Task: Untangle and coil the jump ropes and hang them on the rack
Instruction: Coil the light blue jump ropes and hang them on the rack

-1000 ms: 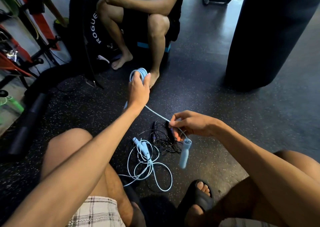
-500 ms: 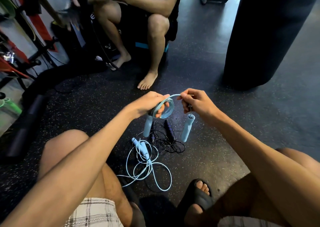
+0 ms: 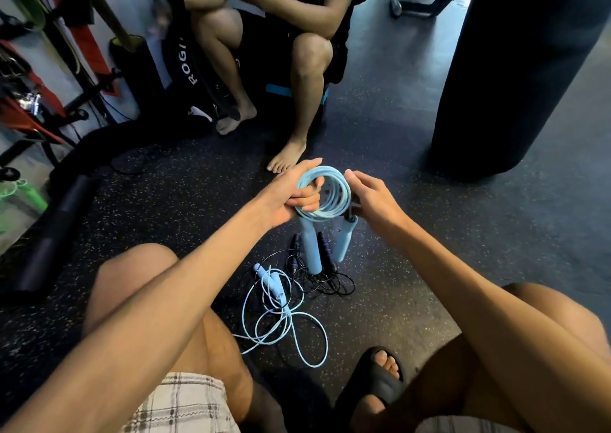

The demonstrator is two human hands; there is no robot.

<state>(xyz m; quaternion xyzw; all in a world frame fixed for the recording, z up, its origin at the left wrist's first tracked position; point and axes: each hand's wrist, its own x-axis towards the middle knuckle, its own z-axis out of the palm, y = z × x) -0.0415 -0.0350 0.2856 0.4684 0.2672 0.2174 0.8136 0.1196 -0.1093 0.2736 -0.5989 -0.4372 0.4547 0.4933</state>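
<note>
Jump ropes lie nearest us on the floor (image 3: 413, 267): a loose pale-blue rope (image 3: 281, 320) by our sandal (image 3: 377, 383), then a black rope (image 3: 325, 282) tangled just beyond. Above them we hold the blue coil (image 3: 325, 212), left hand (image 3: 294, 197) curled through its loops, right hand (image 3: 370, 197) pinching its right edge, its handles (image 3: 311, 250) dangling. We judge this rope's coiling nearly done; next comes securing the loops. Our right fingertips are hidden, and what may be the rack (image 3: 36, 120) is cut off far left.
</note>
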